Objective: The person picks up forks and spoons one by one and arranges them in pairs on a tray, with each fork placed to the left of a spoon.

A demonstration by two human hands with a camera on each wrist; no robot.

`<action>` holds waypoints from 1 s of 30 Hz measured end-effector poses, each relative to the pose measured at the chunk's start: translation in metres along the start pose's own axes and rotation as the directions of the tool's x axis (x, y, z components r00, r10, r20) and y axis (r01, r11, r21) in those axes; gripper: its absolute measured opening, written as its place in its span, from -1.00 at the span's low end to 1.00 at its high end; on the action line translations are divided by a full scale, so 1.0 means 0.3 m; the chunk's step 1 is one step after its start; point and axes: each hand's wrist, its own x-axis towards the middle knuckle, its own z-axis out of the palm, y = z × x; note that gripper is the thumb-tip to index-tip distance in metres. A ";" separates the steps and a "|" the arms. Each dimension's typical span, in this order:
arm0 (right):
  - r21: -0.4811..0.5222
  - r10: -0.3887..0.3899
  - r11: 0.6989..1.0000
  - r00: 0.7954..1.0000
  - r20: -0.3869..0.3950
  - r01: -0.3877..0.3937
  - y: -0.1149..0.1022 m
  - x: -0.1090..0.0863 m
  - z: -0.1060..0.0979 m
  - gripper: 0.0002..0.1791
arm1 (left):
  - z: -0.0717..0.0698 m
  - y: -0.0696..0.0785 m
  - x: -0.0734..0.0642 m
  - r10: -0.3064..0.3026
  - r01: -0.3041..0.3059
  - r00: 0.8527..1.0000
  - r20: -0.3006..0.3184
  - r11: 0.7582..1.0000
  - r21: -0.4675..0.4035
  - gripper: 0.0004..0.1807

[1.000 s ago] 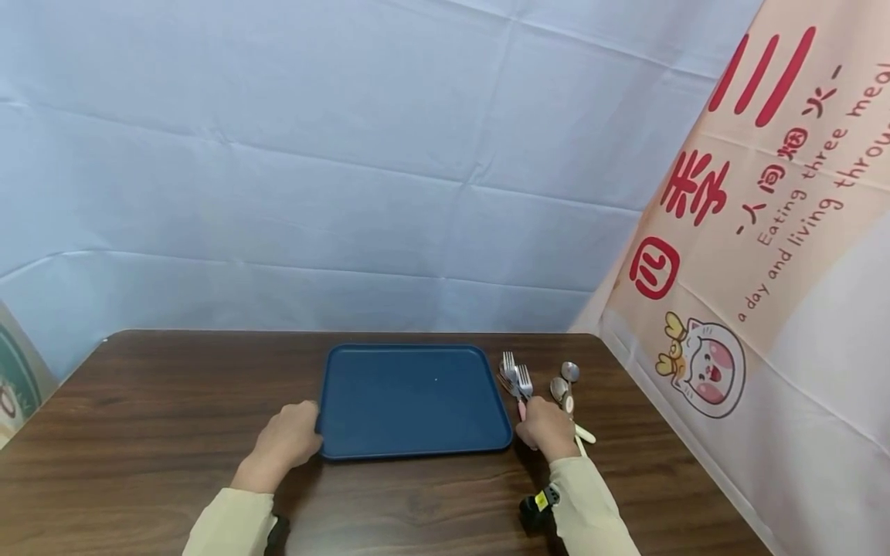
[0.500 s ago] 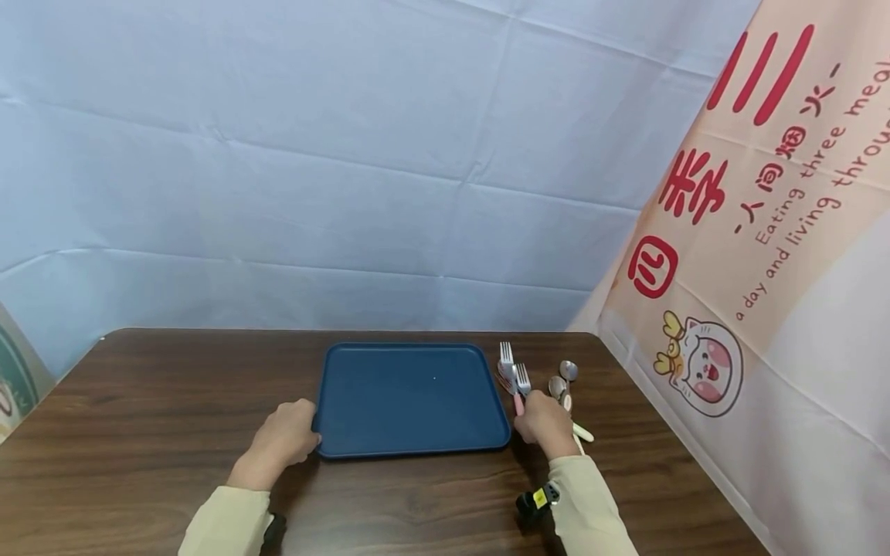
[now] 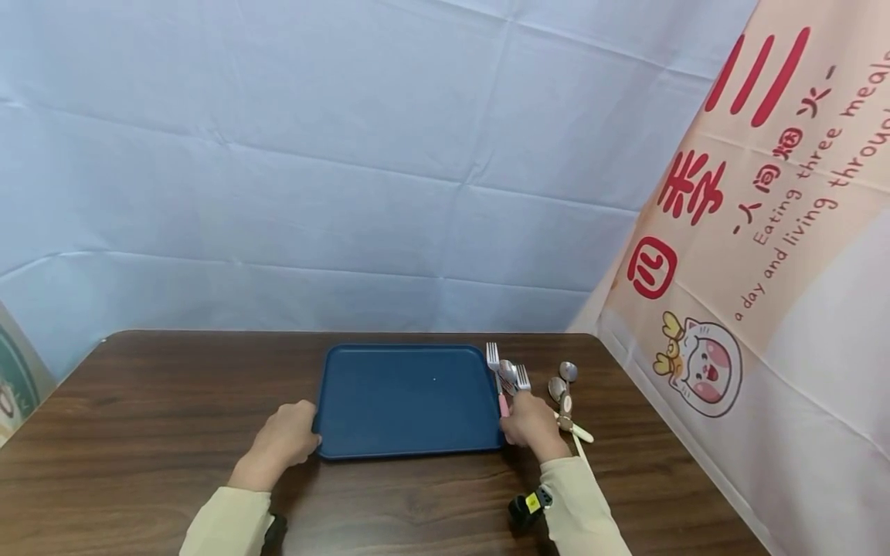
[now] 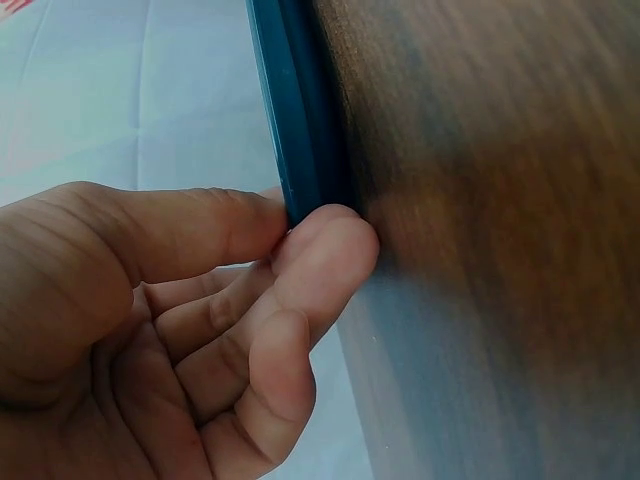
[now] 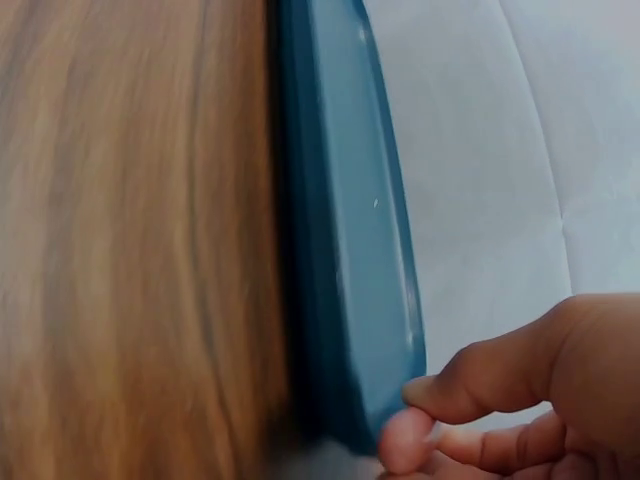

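A dark blue rectangular tray (image 3: 410,401) lies on the wooden table. My left hand (image 3: 281,444) grips its left edge near the front corner; in the left wrist view, thumb and forefinger pinch the tray's rim (image 4: 310,110). At the tray's right side, my right hand (image 3: 531,425) pinches a fork (image 3: 493,359) by its pink handle, tines pointing away and overlapping the tray's right edge. In the right wrist view, thumb and fingertip (image 5: 405,440) meet beside the tray's corner (image 5: 375,390). Another fork (image 3: 522,378) and a spoon (image 3: 510,372) lie just beyond the right hand.
Right of the right hand are more spoons (image 3: 568,371), with pale handles (image 3: 584,435) crossing on the table. A pale cloth (image 3: 348,193) hangs behind the table (image 3: 174,432). A printed banner (image 3: 758,232) hangs along the right side.
My right hand has shifted left, bringing the pink-handled fork away from the other cutlery to the tray's right edge. The left hand and the tray stay in place.
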 end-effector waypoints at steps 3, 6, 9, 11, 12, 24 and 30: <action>0.015 -0.045 0.999 0.999 0.008 0.045 -0.021 -0.003 0.002 -0.74 | 0.001 -0.001 0.004 -0.005 0.005 1.000 0.004 1.000 0.004 -0.57; 0.008 -0.079 0.997 0.997 0.028 0.079 -0.044 -0.002 0.007 -0.72 | 0.003 -0.003 0.006 -0.016 0.016 1.000 0.013 1.000 0.002 -0.55; 0.009 -0.109 0.994 0.993 0.035 0.108 -0.066 0.000 0.016 -0.69 | 0.004 -0.005 0.007 -0.023 0.023 1.000 0.015 1.000 0.001 -0.55; 0.028 -0.117 0.993 0.992 0.038 0.116 -0.082 0.001 0.024 -0.69 | 0.003 -0.006 0.007 -0.021 0.021 1.000 0.010 1.000 -0.001 -0.56; 0.039 -0.116 0.993 0.992 0.043 0.114 -0.091 0.000 0.028 -0.68 | 0.002 -0.006 0.008 -0.020 0.020 1.000 0.008 1.000 -0.001 -0.56; 0.154 -0.111 0.983 0.990 0.088 0.096 -0.175 -0.014 0.062 -0.77 | -0.004 0.003 0.015 0.008 -0.008 1.000 0.003 1.000 0.004 -0.54; 0.204 -0.124 0.974 0.986 0.111 0.100 -0.208 -0.015 0.076 -0.79 | -0.010 -0.001 0.014 0.016 -0.016 1.000 0.004 1.000 0.001 -0.54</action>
